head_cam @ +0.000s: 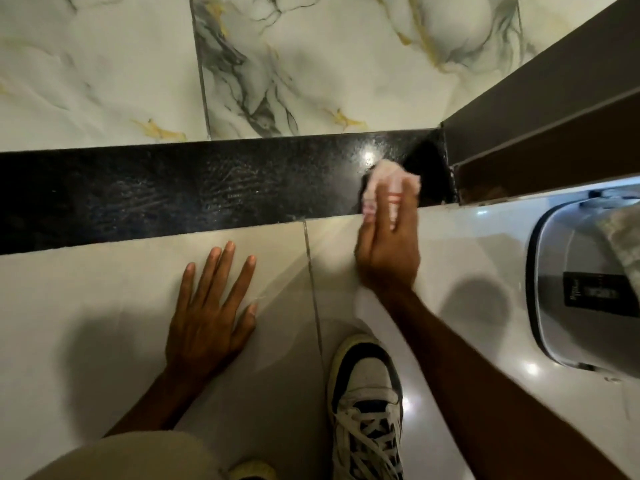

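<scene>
My right hand [388, 251] holds a pale pink cloth [384, 181] with red stripes and presses it against the black granite skirting strip [173, 195], near the strip's right end by the door frame. The hand is blurred. My left hand [211, 313] lies flat on the light floor tile [104, 306], fingers spread and straight, a little left of the tile joint. Smear marks show on the middle of the black strip.
A marble-patterned wall [311, 64] rises above the strip. A brown door frame [540, 133] stands at the right. A grey plastic bucket [581, 289] sits on the floor at far right. My white and black sneaker [367, 403] is planted below the right hand.
</scene>
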A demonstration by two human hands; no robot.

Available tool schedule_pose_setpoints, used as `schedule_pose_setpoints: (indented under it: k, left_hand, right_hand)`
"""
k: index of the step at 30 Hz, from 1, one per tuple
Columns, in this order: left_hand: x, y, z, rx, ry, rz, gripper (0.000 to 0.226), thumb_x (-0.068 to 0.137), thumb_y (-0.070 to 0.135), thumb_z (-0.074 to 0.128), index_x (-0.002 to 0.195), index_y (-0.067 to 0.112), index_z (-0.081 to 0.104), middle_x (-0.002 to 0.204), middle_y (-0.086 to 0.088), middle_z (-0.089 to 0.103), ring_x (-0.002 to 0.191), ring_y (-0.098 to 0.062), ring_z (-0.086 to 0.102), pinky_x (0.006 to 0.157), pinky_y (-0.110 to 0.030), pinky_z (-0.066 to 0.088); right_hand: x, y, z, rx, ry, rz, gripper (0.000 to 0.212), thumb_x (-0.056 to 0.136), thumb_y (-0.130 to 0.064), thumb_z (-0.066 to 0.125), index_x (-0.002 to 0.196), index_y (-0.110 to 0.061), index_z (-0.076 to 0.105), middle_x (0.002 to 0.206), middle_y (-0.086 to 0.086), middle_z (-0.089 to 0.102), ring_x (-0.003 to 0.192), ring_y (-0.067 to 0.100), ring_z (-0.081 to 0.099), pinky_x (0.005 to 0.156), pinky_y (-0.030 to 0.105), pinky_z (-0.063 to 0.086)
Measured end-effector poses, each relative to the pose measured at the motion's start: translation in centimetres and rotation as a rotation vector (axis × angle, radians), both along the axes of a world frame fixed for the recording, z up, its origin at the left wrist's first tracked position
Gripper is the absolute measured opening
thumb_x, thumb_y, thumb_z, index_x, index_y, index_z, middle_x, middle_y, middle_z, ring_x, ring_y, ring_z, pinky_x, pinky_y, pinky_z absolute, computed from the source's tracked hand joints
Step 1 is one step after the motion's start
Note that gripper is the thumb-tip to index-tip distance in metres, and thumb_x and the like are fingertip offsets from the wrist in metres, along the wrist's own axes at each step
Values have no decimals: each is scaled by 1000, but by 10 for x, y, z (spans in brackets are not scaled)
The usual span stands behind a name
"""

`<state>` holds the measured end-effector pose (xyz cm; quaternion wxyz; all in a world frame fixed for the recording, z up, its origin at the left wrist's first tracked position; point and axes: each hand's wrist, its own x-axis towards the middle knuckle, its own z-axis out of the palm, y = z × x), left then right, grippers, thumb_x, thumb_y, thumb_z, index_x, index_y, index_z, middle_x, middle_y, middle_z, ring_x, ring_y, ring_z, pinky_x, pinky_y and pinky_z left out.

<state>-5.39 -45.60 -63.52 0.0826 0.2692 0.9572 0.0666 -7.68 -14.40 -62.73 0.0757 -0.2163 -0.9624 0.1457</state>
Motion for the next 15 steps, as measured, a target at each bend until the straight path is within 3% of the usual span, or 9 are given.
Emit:
schedule_pose_setpoints:
  k: [3, 6, 9, 12, 15]
  left_hand:
    - [1, 0, -7, 21, 16, -5, 71, 111, 52, 25, 174, 18, 23, 183, -17, 13, 170, -38, 15, 139, -56, 3]
    - [3, -3, -11, 23, 28, -10, 72, 112, 53, 23, 175, 19, 20, 184, -16, 11, 171, -37, 11, 139, -57, 4]
    - [2, -2, -9, 18, 21, -9, 73, 111, 52, 26, 174, 17, 22, 183, -18, 12, 170, -39, 15, 138, -60, 8]
    - [2, -1, -5, 17, 14, -3, 73, 109, 50, 30, 173, 15, 27, 182, -20, 16, 168, -41, 20, 136, -63, 12]
    - [3, -1, -9, 24, 33, -9, 72, 111, 51, 27, 174, 16, 23, 183, -19, 14, 169, -40, 17, 137, -61, 8]
  right_hand:
    - [-57, 23, 1, -89, 66, -230, 65, 112, -39, 45, 168, -24, 16, 177, 18, 23, 163, 36, 32, 126, 54, 46]
    - [-103, 23, 6, -110, 44, -80, 67, 110, -39, 53, 169, -27, 24, 176, 21, 25, 160, 39, 37, 119, 55, 52]
    - [-85, 17, 17, -35, -57, 64, 61, 114, -40, 43, 171, -27, 26, 179, 19, 15, 165, 35, 27, 125, 49, 48]
    - [-45, 22, 25, -45, -129, -41, 63, 115, -42, 39, 172, -25, 20, 181, 16, 10, 168, 34, 18, 131, 51, 40]
    - [-66, 41, 22, -11, -120, -123, 61, 117, -39, 37, 172, -19, 22, 180, 21, 13, 168, 38, 17, 134, 52, 35]
